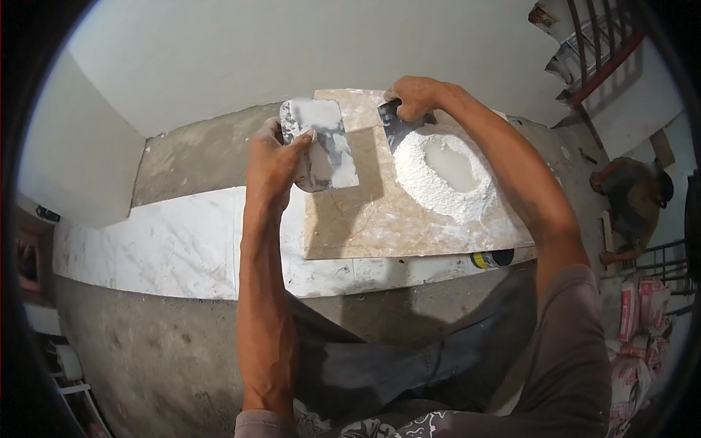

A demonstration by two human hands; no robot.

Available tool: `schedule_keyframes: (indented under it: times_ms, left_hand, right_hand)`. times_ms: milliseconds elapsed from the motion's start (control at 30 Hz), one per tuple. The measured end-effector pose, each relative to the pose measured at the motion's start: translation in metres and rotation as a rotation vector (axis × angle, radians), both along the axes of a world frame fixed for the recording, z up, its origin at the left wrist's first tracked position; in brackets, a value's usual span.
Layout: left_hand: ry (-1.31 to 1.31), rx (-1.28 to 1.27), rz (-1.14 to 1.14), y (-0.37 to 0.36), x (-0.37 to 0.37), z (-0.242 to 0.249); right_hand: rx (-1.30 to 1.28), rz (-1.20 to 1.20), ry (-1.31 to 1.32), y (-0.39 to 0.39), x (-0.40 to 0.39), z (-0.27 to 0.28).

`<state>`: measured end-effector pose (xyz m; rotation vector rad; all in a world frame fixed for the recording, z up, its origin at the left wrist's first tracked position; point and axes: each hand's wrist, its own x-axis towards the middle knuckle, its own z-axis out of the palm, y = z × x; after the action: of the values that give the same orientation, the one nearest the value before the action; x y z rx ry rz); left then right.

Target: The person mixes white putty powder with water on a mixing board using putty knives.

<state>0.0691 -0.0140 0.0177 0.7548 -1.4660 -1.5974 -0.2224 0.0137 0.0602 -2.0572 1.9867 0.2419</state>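
Toward 9 o'clock in the view runs a band of white, grey-veined tile [153,244] on the floor. At about 10 o'clock, the left hand [277,157] pinches the left edge of a flat, rounded-corner metal plate smeared with white paste [321,146], thumb pressed on its face, over the left part of a tan, marbled rectangular slab [350,230] at the centre. At 1 o'clock, a dark, flat scraper blade [393,125] is gripped at its upper end by the right hand [414,101], fingers curled closed around it; whether the blade touches the powder beside it, I cannot tell. At 2 o'clock on the slab lies a ring-shaped mound of white powder [431,191] around a pool of pale liquid [450,166]. Between 3 and 4 o'clock, a black-and-yellow round container [493,259] sits at the slab's near edge. Farther right, a crouching person [634,201] is at 3 o'clock, and red-and-white printed sacks [642,314] are piled near 4 o'clock.
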Motion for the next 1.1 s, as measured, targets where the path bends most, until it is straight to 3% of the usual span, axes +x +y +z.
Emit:
schedule_keyframes:
  times_ms: [100,200,300,400,600,700,800,1000,1100]
  left_hand:
    - [-0.008,-0.005,-0.013,-0.002,-0.002,-0.001]
    - [-0.030,-0.012,-0.023,-0.002,-0.004,-0.001]
    - [-0.025,0.003,-0.035,0.000,-0.007,-0.002]
    - [-0.031,0.004,-0.026,0.003,-0.010,-0.001]
    - [-0.059,-0.025,-0.028,0.013,-0.013,0.006]
    - [-0.046,-0.022,-0.035,0.015,-0.014,0.005]
    - [-0.062,-0.014,-0.041,0.021,-0.014,0.007]
    - [-0.048,-0.039,-0.058,0.029,-0.017,0.009]
    - [-0.043,-0.046,-0.059,0.032,-0.019,0.009]
  right_hand:
    - [-0.023,-0.076,-0.031,0.019,0.010,0.020]
    - [-0.157,0.039,-0.016,0.027,-0.009,0.014]
    - [-0.123,-0.022,0.115,0.042,-0.022,0.020]
    - [-0.272,-0.039,0.139,0.064,-0.031,0.029]
    - [-0.372,-0.486,0.101,0.096,-0.110,0.027]
    - [-0.284,-0.626,0.246,0.109,-0.165,-0.002]
    - [-0.199,-0.705,0.206,0.112,-0.174,-0.011]
    - [-0.213,-0.661,0.094,0.086,-0.123,-0.008]
    - [-0.253,-0.496,0.097,0.069,-0.111,-0.018]
